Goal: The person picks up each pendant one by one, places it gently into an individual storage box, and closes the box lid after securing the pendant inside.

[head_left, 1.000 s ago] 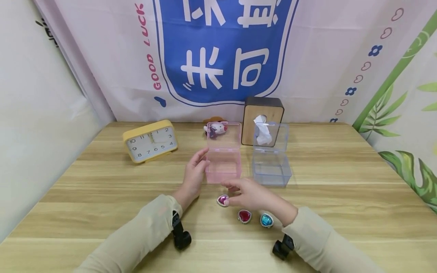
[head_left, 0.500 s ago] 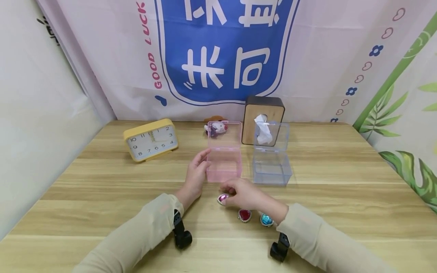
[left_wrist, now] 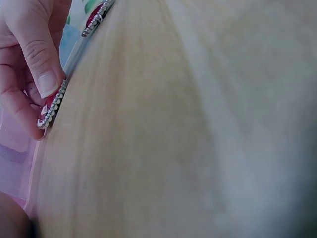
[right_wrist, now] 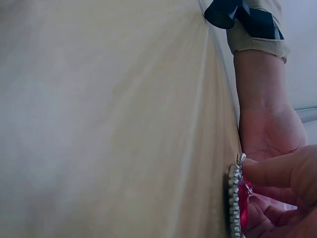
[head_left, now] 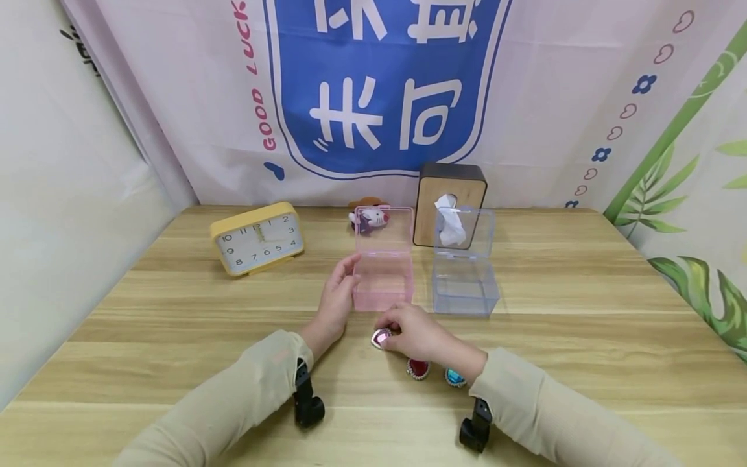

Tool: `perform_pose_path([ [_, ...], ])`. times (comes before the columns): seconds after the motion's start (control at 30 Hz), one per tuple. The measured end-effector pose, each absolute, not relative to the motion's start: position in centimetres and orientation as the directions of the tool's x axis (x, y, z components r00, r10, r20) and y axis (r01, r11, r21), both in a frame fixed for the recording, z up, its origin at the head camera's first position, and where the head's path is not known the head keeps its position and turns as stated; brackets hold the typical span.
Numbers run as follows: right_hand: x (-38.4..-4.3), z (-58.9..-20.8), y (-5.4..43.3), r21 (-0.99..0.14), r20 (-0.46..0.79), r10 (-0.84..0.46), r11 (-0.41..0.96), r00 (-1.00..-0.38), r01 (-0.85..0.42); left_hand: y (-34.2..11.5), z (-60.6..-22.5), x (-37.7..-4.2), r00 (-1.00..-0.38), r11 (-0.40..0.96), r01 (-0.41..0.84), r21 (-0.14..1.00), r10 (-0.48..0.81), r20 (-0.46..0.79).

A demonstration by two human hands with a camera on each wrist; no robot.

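On the wooden table, my right hand pinches a pink gem with a silvery beaded rim between thumb and fingers, low over the tabletop. Beneath that hand's wrist lie a red heart-shaped gem and a blue gem, both partly covered. A transparent pink box stands just beyond, its lid raised. My left hand rests against the box's left side with relaxed fingers. In the left wrist view, the right thumb presses the pink gem. The right wrist view has the red gem in front of the fingers.
A transparent bluish box, lid up, stands right of the pink one. Behind it is a wooden tissue box. A small plush toy lies behind the pink lid. On the left stands a yellow alarm clock.
My right hand has moved slightly left, and its fingers have closed from hovering over the pink gem to pinching it. The left hand stays at the pink box.
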State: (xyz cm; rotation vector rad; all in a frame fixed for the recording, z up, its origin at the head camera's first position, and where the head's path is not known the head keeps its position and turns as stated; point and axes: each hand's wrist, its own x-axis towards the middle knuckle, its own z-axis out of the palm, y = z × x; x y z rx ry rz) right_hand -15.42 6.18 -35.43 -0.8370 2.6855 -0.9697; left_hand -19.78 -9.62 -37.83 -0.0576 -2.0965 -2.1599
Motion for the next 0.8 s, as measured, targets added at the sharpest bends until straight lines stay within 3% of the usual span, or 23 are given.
perform_pose_path([
  [0.33,-15.33,-35.34,6.11,-0.69,-0.014,-0.496,0.633,-0.868,-0.35,-9.71,-38.08,-19.65,-0.988,-0.013,0.155,0.988,-0.022,0.155],
  [0.8,-15.31,-35.49,6.47,-0.888,-0.13,-0.443,0.45,-0.887,-0.095,-9.74,-38.26,-19.51,-0.988,0.017,0.154,0.988,-0.019,0.155],
])
